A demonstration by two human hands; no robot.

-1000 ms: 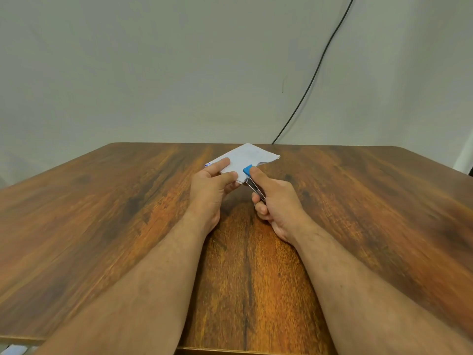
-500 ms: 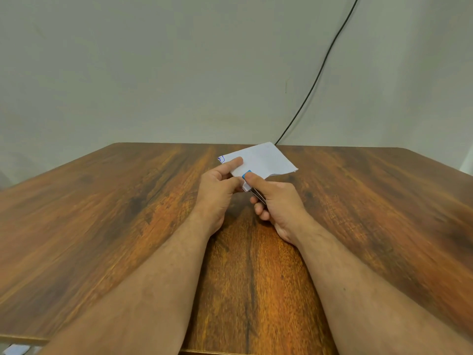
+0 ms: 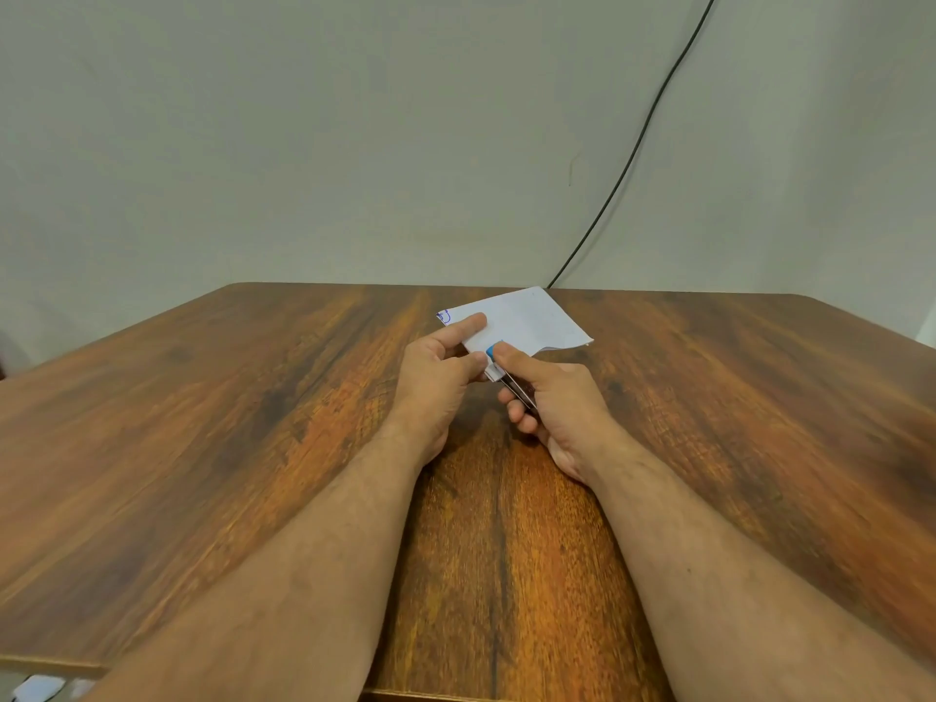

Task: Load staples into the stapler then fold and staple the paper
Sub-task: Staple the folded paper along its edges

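Observation:
A folded white paper [image 3: 529,321] with a small blue pen mark at its left corner is held above the middle of the wooden table [image 3: 202,423]. My left hand [image 3: 440,380] pinches the paper's near left edge between thumb and forefinger. My right hand [image 3: 552,402] grips a small stapler [image 3: 509,377] with a blue tip and a metal body; my thumb presses on the blue tip. The stapler's jaws sit over the paper's near corner. Most of the stapler is hidden inside my right fist.
A black cable [image 3: 638,144] runs down the pale wall to the table's far edge. Something small and white [image 3: 38,687] lies below the table's near left edge.
The paper has turned a little clockwise and shifted right between my hands. My right thumb has closed down on the stapler's blue tip over the paper's corner.

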